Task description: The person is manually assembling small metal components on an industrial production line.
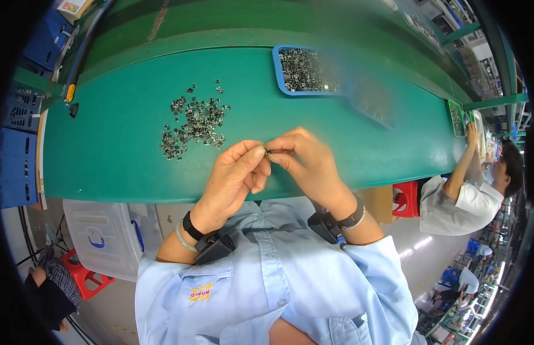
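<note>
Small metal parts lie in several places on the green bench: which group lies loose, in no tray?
The scattered pile left of the blue tray, lying bare on the bench; the others sit in trays.

The small part point(268, 152) pinched between the left hand point(235, 175) and the right hand point(307, 161) looks like dark metal with a faint glint. The loose pile of parts point(192, 121) on the bench shows the same grey metallic sheen, as does the heap in the blue tray point(277, 69), which looks like smooth moulded plastic. The green bench top point(106, 155) is matt and even (rubber or a coated mat, hard to tell). Both wrist straps point(192, 227) look matt black, and the pale blue shirt point(278, 287) is plain woven cloth
</note>
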Demonstrator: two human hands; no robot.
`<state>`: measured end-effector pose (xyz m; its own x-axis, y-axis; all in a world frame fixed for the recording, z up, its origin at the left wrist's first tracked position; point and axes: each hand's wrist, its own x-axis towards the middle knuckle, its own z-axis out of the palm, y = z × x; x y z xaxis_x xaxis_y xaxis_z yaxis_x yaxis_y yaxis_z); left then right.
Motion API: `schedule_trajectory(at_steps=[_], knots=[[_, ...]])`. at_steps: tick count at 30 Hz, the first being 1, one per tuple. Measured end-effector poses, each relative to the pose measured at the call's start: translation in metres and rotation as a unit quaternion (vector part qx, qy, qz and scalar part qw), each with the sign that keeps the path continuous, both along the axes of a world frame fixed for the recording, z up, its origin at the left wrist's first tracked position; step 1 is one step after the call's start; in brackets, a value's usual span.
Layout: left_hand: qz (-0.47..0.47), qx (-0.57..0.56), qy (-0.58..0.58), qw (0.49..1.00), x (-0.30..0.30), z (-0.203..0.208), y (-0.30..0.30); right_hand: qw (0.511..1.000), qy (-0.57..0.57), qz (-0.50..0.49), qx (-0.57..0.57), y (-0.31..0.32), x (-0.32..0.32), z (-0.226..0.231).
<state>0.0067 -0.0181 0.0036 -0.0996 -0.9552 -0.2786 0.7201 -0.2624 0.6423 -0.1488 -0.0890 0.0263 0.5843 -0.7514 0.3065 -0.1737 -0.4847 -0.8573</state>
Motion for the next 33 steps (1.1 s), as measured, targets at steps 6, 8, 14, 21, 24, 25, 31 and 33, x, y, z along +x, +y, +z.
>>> schedule_trajectory(at_steps=[6, 8, 14, 21, 24, 25, 31, 33], knots=[[0.001, 0.004, -0.013, 1.000, -0.004, 0.006, 0.001, 0.999, 0.000, -0.001, -0.044, -0.001, -0.002, -0.002], [0.004, 0.010, -0.027, 1.000, -0.004, 0.009, 0.001, 0.997, 0.013, -0.009, -0.077, -0.001, -0.002, -0.006], [0.005, 0.024, -0.030, 0.999, -0.002, 0.008, -0.001, 0.991, 0.027, -0.031, -0.128, 0.001, 0.000, -0.007], [-0.002, 0.001, 0.020, 1.000, 0.001, -0.002, 0.000, 0.993, 0.017, -0.016, -0.114, 0.005, 0.000, -0.006], [-0.013, -0.022, 0.048, 0.999, 0.001, -0.005, -0.002, 0.994, 0.019, -0.014, -0.110, 0.005, -0.001, -0.008], [-0.013, -0.022, 0.048, 0.999, 0.002, -0.005, -0.002, 0.994, 0.021, -0.016, -0.108, 0.006, -0.001, -0.009], [0.006, -0.005, -0.087, 0.996, 0.004, 0.005, -0.001, 0.986, 0.060, -0.019, -0.155, 0.002, 0.000, -0.004], [0.013, -0.003, -0.118, 0.993, 0.004, 0.013, 0.000, 0.985, 0.052, -0.017, -0.166, 0.002, 0.000, 0.000]])
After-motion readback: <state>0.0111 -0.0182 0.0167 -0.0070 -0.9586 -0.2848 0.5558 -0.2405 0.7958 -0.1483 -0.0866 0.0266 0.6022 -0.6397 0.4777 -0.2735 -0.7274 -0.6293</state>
